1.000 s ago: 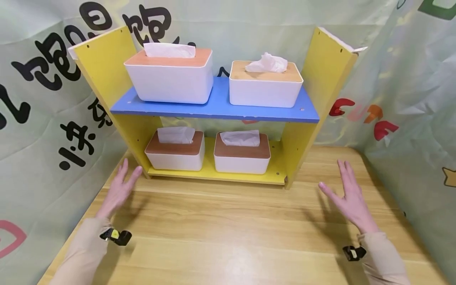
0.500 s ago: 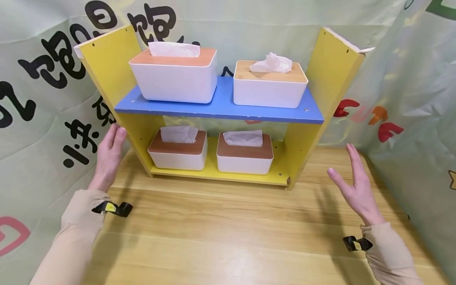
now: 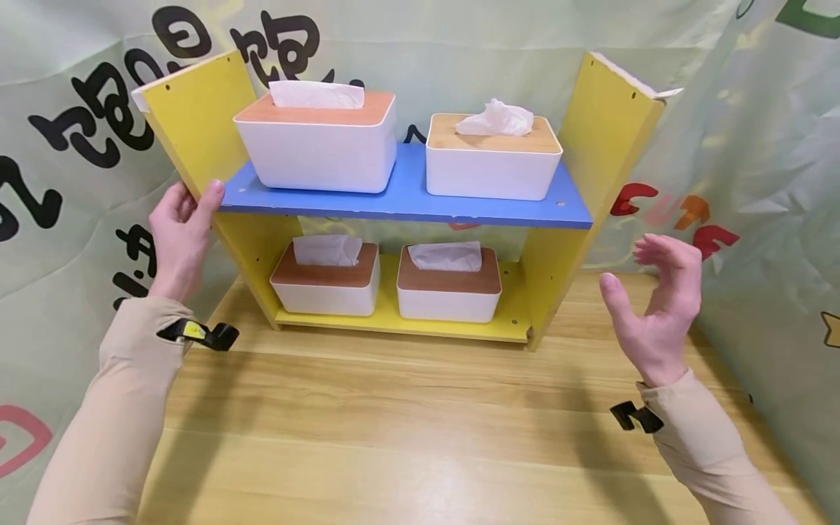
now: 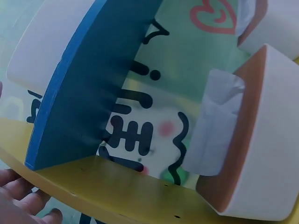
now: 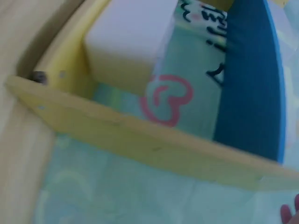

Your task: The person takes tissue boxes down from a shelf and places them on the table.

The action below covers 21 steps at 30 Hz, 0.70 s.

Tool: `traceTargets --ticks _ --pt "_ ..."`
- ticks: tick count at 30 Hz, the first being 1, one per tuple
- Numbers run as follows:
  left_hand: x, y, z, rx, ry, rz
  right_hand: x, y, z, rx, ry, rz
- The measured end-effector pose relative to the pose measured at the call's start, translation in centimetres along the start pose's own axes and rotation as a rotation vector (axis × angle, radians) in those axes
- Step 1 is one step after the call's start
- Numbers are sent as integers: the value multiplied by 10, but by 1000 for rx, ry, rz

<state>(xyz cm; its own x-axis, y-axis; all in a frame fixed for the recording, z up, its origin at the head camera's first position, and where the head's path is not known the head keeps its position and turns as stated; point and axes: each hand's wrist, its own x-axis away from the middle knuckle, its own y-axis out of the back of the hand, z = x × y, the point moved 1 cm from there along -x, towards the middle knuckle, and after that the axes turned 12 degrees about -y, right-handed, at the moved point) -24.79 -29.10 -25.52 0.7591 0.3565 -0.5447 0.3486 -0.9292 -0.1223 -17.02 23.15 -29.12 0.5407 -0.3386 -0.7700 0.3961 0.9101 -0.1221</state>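
Observation:
My left hand (image 3: pixel 180 244) is at the left side panel of a yellow and blue shelf unit (image 3: pixel 407 210), level with the blue board. Its thumb overlaps the panel's front edge and the fingers bend along the outer side; in the left wrist view the fingers (image 4: pixel 21 193) lie right by the yellow panel. My right hand (image 3: pixel 659 306) is in the air beside the right side panel, thumb spread from bent fingers, holding nothing. The upper level bears a large tissue box (image 3: pixel 315 153) and a smaller tissue box (image 3: pixel 488 171). Two brown-lidded tissue boxes (image 3: pixel 324 295) (image 3: pixel 449 302) stand below.
The shelf unit stands at the back of a wooden table (image 3: pixel 394 423). A pale printed curtain (image 3: pixel 499 44) with black characters and coloured shapes hangs behind and on both sides. Tissues stick up from the box lids.
My left hand has risen from the panel's foot to the height of the blue board. My right hand has risen a little and its fingers have bent. The boxes stay put.

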Motion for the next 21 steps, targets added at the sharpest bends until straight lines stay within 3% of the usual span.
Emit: traceTargets --ticks 4,7,11,16,19,21 --pt "-14 -6 -1 23 -10 -39 -14 -25 15 -91 99 45" --pt "-23 -8 -2 -10 -8 -40 -28 -37 20 -26 93 158" --pt "-31 -8 -1 -111 8 -17 -50 -50 25 155 -73 319" --pt "-36 -5 4 -362 -23 43 -75 -69 33 307 -337 427" --pt "-39 -1 8 -485 -58 60 -85 -78 37 362 -398 463" --pt "-40 1 10 -518 -64 73 -91 -84 39 398 -414 482"
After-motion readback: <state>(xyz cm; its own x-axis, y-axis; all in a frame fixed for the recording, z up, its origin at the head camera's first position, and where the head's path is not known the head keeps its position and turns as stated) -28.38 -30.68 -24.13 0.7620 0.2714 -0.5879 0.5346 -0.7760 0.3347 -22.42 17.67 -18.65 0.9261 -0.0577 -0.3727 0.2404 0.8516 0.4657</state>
